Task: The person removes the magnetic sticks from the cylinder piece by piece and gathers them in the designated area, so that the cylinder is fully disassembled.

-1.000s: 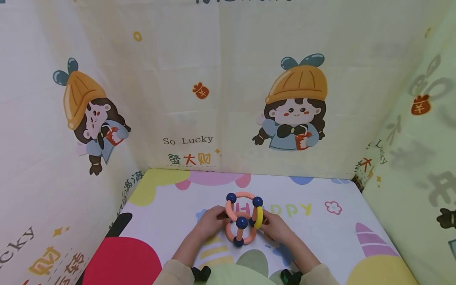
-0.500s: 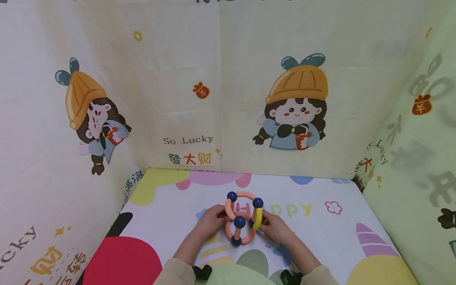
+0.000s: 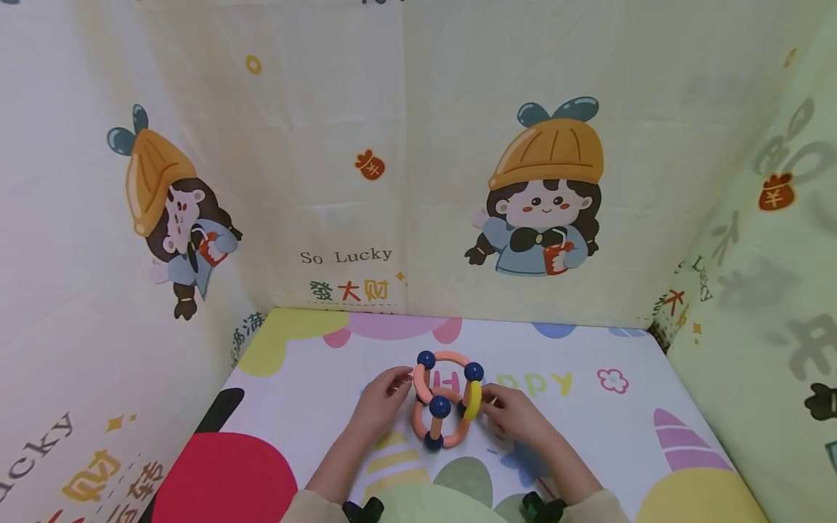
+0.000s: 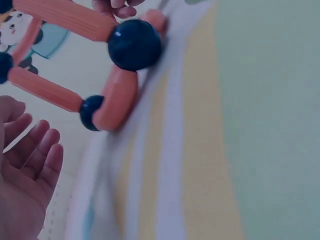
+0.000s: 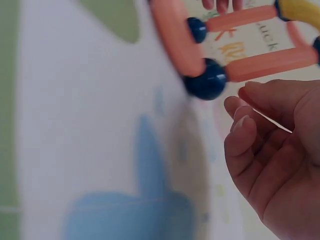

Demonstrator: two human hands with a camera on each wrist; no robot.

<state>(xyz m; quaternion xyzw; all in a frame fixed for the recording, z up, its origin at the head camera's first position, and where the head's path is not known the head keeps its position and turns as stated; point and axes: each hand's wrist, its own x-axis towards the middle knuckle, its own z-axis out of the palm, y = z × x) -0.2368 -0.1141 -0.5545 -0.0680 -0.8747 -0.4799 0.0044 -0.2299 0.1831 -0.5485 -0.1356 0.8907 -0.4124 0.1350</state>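
A frame of magnetic building sticks and balls (image 3: 437,428) stands on the mat in the head view. Coral curved sticks form an upper and a lower ring, straight coral sticks join them, and navy balls sit at the corners. One curved yellow stick (image 3: 474,401) is at its right side. Just left of the frame, my left hand (image 3: 382,399) has loosely bent fingers around nothing; the left wrist view shows a gap to the sticks. Close to the right side, my right hand (image 3: 516,414) has relaxed fingers, and the right wrist view shows them just off a straight stick (image 5: 272,64).
A printed mat (image 3: 588,428) covers the table. Cloth walls (image 3: 431,218) with cartoon figures enclose the back and both sides. A black strip (image 3: 221,410) lies along the mat's left edge.
Both hands have let go of the stick-and-ball frame and drawn slightly apart, the left to the left and the right to the right. The frame stays in place.
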